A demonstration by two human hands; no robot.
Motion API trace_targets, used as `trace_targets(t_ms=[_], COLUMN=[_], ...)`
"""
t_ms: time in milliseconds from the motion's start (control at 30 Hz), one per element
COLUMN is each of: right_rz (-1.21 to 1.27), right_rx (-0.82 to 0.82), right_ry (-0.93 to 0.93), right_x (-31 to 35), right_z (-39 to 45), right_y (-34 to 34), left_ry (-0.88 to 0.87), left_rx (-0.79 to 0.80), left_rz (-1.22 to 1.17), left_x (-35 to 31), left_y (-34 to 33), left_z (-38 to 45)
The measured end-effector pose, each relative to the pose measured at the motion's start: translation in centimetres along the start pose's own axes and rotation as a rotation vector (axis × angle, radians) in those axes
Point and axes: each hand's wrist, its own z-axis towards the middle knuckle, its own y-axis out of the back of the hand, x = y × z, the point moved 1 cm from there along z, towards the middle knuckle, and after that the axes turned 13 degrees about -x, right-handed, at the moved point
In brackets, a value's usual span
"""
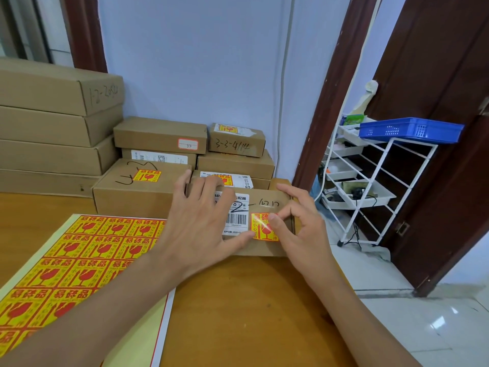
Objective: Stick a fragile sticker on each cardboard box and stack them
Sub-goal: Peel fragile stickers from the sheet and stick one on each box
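Sticking is the step in hand. At frame centre the left hand (197, 223) lies flat, fingers spread, on the box (267, 205). The right hand (296, 223) presses the sticker (262, 229) onto its top with curled fingers. Next, I judge, smooth it, then stack the box on the pile (235, 162) behind.

Work surface: I see a wooden table (238, 308), orange-brown, its right edge ending over pale floor tiles. Directly on it I note a sheet of fragile stickers (71, 263) at left, lying flat; a cardboard box (267, 247) near centre right; a second box (132, 197) just behind, bearing a sticker; flat cartons (47, 154) stacked at far left against the wall.
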Motion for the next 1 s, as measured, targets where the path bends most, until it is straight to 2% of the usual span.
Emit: trace_targets(t_ms=[1000], right_rz=[-0.162], right_rx=[-0.046], right_ry=[0.015], right_x=[0.19], right_z=[-0.28], right_y=[-0.56], left_ry=[0.016], left_rx=[-0.027], left_rz=[-0.005], left_x=[-0.10], left_y=[-0.10], left_z=[0.15])
